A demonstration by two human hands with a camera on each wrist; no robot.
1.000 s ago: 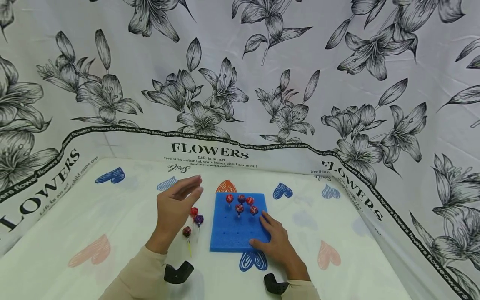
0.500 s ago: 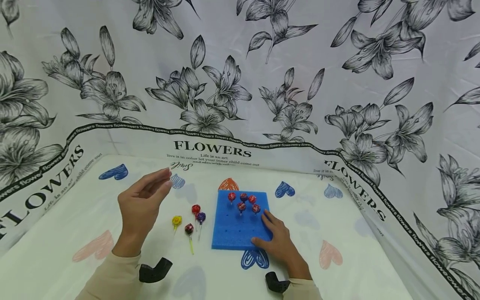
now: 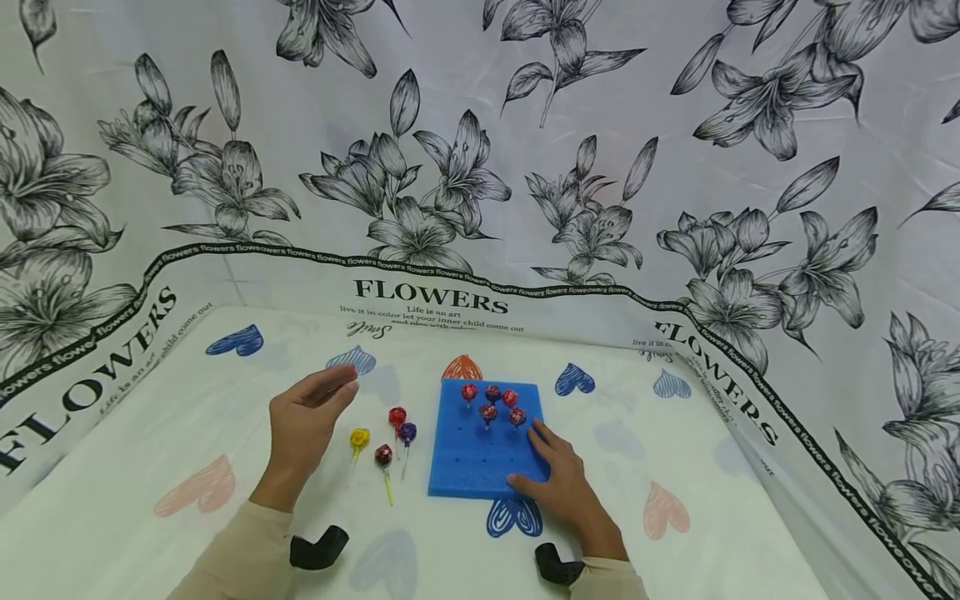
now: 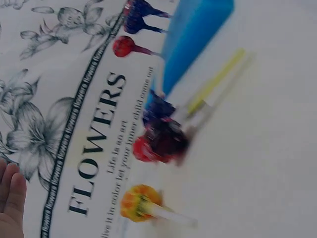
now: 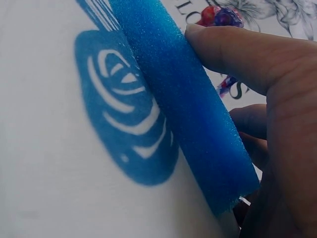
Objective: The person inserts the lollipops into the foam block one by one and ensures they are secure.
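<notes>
My left hand hovers over the cloth with relaxed fingers and holds nothing. Just right of it lie a yellow lollipop, a red lollipop, a purple lollipop and a dark red lollipop with a yellow stick. My right hand rests on the right side of a blue foam block, its thumb on the top near the front edge. Several wrapped lollipops stand upright in the block's back part. Small holes show in its front part.
A white cloth with printed hearts covers the table. Behind it hangs a flower-printed curtain. A black device sits by the left wrist, another black device by the right.
My left hand moved left, away from the loose lollipops, uncovering the yellow one, then came slightly back right. My right hand stays on the foam block. The head view shifted slightly.
</notes>
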